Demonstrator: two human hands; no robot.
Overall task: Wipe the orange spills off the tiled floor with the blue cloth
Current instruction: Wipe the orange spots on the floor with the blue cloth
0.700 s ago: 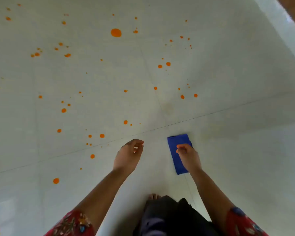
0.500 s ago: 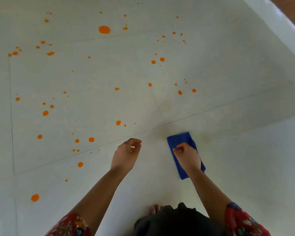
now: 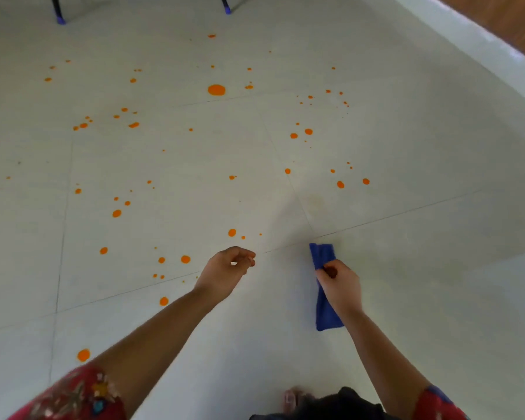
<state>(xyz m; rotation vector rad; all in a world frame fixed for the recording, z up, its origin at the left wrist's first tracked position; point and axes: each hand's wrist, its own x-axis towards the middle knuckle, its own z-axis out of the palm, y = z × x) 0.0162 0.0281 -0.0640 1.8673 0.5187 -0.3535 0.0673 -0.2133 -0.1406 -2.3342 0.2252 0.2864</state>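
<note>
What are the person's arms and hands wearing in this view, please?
Both forearms are bare. The left hand and right hand wear no gloves. Each upper arm has a short red sleeve with a floral print; the left sleeve shows pale and yellow motifs, the right sleeve a blue patch.

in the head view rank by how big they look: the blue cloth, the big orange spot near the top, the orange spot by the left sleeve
1. blue cloth
2. big orange spot near the top
3. orange spot by the left sleeve; it lies nearer the camera, so true sizes are unsure.

Head camera looks steeply down from above onto the tiled floor (image 3: 406,147).
</note>
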